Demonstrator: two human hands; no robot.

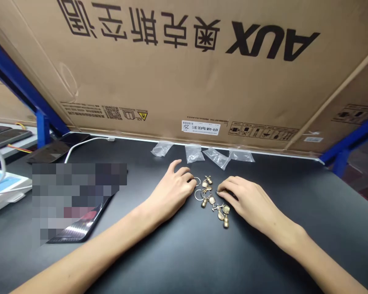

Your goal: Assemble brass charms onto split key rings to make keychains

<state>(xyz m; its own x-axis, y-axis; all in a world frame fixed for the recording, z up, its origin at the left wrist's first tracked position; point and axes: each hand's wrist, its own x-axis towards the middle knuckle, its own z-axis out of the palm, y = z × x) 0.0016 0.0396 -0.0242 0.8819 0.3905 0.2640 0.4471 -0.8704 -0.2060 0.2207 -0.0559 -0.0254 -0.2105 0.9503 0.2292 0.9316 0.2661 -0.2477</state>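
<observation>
Several bronze-coloured keychains [212, 199] lie in a loose cluster on the black tabletop, their small charms overlapping. My left hand [174, 185] is at the cluster's left side, one finger lifted and the others curled. Its fingertips meet the edge of a silver key ring [197, 181]; a second key ring [199, 195] lies just below. On the right, my right hand [247, 196] rests low with thumb and forefinger drawn together beside the charms. Whatever is between those fingertips is too small to make out. One bottle-like charm [226, 222] lies nearest me.
Clear plastic bags [194, 153] lie in a row along the back. Behind stands a large cardboard box [159, 81] between blue metal posts [43, 126]. At left are a partly blurred dark object [79, 228], a white cable [86, 141] and a white box [6, 188].
</observation>
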